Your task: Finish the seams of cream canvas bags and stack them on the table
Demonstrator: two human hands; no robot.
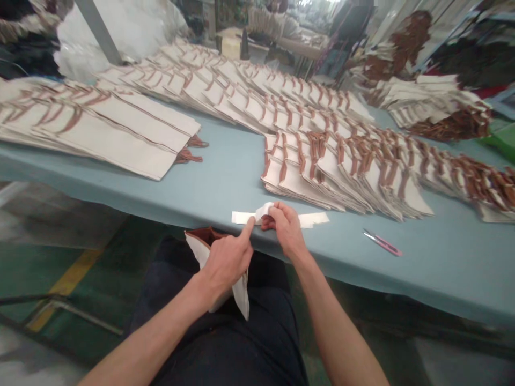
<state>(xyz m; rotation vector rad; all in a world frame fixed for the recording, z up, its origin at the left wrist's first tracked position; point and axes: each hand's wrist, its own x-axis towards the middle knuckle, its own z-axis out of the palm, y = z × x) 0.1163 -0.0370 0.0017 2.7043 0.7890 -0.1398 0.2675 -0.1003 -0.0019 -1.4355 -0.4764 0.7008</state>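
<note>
My right hand pinches a small white piece above a white strip that lies along the table's front edge. With its index finger stretched out, my left hand touches the strip near its left part. The other left fingers are curled over a cream bag piece with a brown lining, which hangs over my lap, below the table edge. Whether those fingers grip it is partly hidden by the hand itself.
Pink-handled snips lie right of the strip on the blue-green table. Overlapping cream pieces with brown trim fan across the table behind. More lie at the left. A person stands in the background.
</note>
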